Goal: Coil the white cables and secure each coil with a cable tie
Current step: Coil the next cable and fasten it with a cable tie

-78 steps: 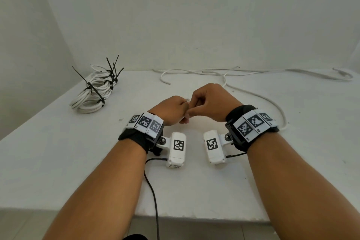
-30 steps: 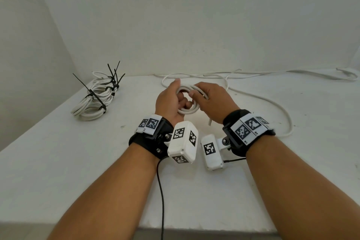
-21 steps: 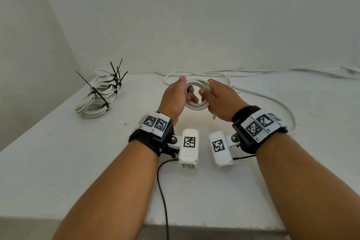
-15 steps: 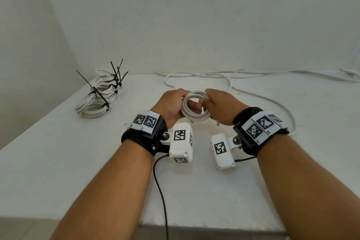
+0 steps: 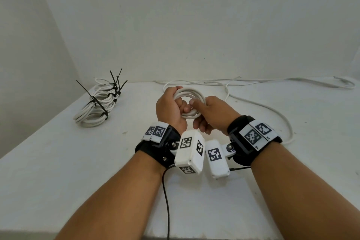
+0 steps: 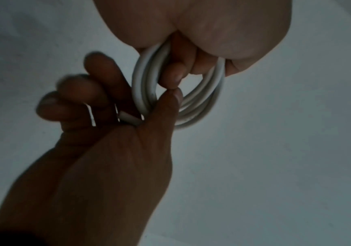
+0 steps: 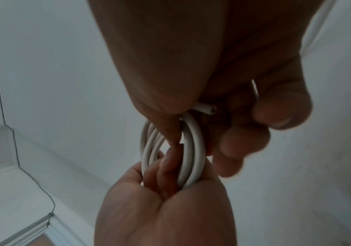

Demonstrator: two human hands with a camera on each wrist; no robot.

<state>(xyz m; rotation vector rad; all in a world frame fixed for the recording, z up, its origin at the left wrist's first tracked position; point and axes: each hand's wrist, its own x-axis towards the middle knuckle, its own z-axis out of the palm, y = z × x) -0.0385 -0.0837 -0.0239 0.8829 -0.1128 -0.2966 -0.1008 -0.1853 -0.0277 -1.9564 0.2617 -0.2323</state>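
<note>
A small coil of white cable (image 5: 191, 92) is held up above the table between both hands. My left hand (image 5: 180, 104) grips its left side, fingers curled through the loops (image 6: 204, 99). My right hand (image 5: 200, 111) pinches the right side, thumb across the turns (image 7: 191, 146). The cut cable end (image 7: 206, 109) sticks out between the right thumb and fingers. The rest of this cable (image 5: 272, 112) trails from under the right hand and curves over the table to the right. No cable tie is on this coil.
Several finished coils (image 5: 91, 119) bound with black cable ties (image 5: 97, 103) lie at the back left. More loose white cable (image 5: 253, 80) runs along the back wall. A black wire (image 5: 166, 200) hangs from my left wrist over the table's front edge (image 5: 78, 228).
The hands, first closed together low over the table, have wound the cable into a coil of several loops. Since half a second ago they have risen slightly and my left wrist has turned.
</note>
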